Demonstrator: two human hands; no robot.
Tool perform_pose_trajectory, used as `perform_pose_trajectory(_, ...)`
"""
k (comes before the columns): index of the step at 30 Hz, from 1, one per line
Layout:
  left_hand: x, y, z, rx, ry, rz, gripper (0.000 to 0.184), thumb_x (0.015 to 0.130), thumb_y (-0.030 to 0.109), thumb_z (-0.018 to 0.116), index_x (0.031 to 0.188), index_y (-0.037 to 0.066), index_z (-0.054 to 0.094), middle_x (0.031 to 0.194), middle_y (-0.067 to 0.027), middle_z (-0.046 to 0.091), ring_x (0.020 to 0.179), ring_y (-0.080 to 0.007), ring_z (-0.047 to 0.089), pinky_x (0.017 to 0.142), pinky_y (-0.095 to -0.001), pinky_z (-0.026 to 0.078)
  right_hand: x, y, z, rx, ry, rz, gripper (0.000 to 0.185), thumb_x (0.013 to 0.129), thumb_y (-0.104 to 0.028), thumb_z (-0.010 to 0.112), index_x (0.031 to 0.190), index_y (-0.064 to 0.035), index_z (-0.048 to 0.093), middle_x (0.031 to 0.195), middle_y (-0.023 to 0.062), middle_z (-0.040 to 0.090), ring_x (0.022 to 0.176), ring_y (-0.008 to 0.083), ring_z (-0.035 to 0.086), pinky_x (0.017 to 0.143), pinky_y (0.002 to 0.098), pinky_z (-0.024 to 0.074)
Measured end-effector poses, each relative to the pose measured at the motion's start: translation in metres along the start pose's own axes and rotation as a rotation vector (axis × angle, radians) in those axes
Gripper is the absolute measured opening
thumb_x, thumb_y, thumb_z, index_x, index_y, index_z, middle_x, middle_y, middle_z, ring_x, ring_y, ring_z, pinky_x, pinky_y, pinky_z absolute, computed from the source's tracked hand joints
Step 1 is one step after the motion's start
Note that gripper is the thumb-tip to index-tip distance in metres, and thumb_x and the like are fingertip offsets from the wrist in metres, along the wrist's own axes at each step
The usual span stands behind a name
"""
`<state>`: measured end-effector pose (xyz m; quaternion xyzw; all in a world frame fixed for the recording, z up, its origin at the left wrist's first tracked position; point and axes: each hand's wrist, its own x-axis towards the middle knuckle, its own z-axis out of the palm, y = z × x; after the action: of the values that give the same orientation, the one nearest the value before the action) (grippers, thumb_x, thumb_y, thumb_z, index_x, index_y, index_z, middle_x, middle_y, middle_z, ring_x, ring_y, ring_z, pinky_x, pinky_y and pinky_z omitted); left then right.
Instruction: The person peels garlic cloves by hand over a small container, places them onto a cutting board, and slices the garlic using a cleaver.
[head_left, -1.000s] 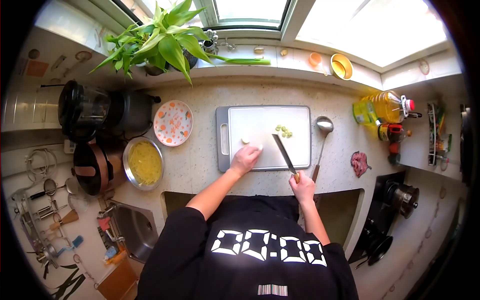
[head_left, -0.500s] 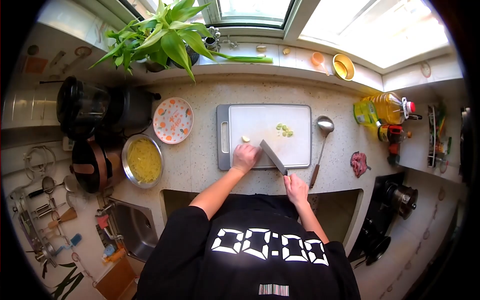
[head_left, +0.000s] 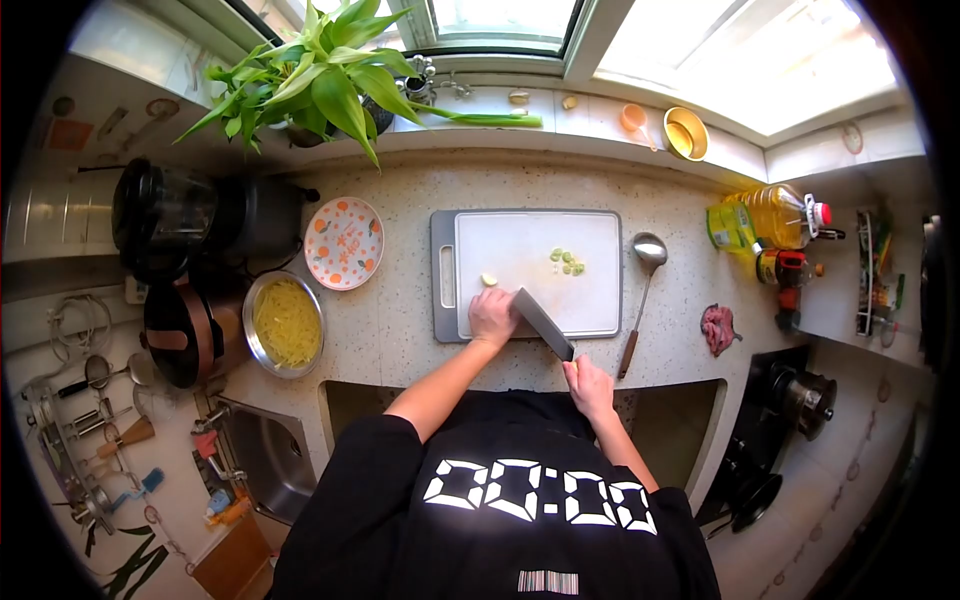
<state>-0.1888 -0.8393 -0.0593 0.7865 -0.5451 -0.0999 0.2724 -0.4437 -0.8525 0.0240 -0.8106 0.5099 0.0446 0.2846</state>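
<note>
Compared with the frame from one second ago, the knife has shifted leftward, away from the cut slices, and its blade tip now lies at the fingertips of the left hand. The table is a pale, speckled, stone-like surface. On it lies the cutting board, rectangular, smooth and white, with a grey border and a slotted handle at its left end. To the left stand a round metal bowl of thin yellow shreds and a round plate with an orange fruit print; a metal ladle lies right of the board. The right hand is closed around the knife's handle. The left hand presses on the board, fingers gathered; whether it pins a piece beneath cannot be told. Slicing appears to be the step in hand; the next move likely calls for tucked fingertips and a controlled downward stroke. A small pale piece sits just beyond the left hand; small, rounded green slices lie loosely right of centre.
</note>
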Motion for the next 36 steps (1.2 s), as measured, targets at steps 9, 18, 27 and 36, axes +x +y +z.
perform_pose_trajectory(9, -0.003, 0.000, 0.002, -0.015, -0.003, -0.023, 0.038, 0.074, 0.014, 0.076, 0.110, 0.025, 0.076, 0.082, -0.0015, 0.061, 0.085, -0.0236, 0.061, 0.072, -0.0382, 0.046, -0.003, -0.001, -0.003, 0.004, -0.016, 0.013, 0.043, 0.103, -0.048, 0.051, 0.091, -0.0068, 0.055, 0.076, 0.0202, 0.067, 0.076, 0.0434, 0.066, 0.064, 0.0531, 0.0502)
perform_pose_trajectory(18, -0.004, 0.002, -0.001, -0.052, -0.028, -0.075, 0.039, 0.075, 0.012, 0.076, 0.111, 0.026, 0.077, 0.081, -0.0006, 0.060, 0.085, -0.0228, 0.060, 0.072, -0.0375, 0.046, -0.003, 0.000, -0.004, -0.008, -0.011, 0.009, 0.043, 0.102, -0.048, 0.051, 0.088, -0.0068, 0.054, 0.075, 0.0196, 0.067, 0.075, 0.0426, 0.066, 0.064, 0.0529, 0.0504)
perform_pose_trajectory(27, -0.006, 0.001, 0.004, -0.058, 0.021, -0.077, 0.040, 0.073, 0.009, 0.076, 0.109, 0.025, 0.077, 0.081, -0.0009, 0.061, 0.085, -0.0230, 0.061, 0.072, -0.0376, 0.047, -0.002, -0.001, -0.005, 0.001, -0.019, 0.019, 0.043, 0.102, -0.048, 0.052, 0.088, -0.0069, 0.054, 0.074, 0.0203, 0.066, 0.074, 0.0436, 0.066, 0.063, 0.0536, 0.0501)
perform_pose_trajectory(36, -0.006, -0.001, 0.009, -0.070, 0.028, -0.106, 0.011, 0.072, 0.011, 0.075, 0.079, 0.015, 0.067, 0.086, -0.0017, 0.062, 0.088, -0.0253, 0.061, 0.074, -0.0395, 0.047, 0.011, -0.011, -0.008, 0.032, -0.069, 0.048, 0.048, 0.102, -0.051, 0.050, 0.086, -0.0065, 0.055, 0.073, 0.0229, 0.065, 0.075, 0.0462, 0.065, 0.065, 0.0556, 0.0493)
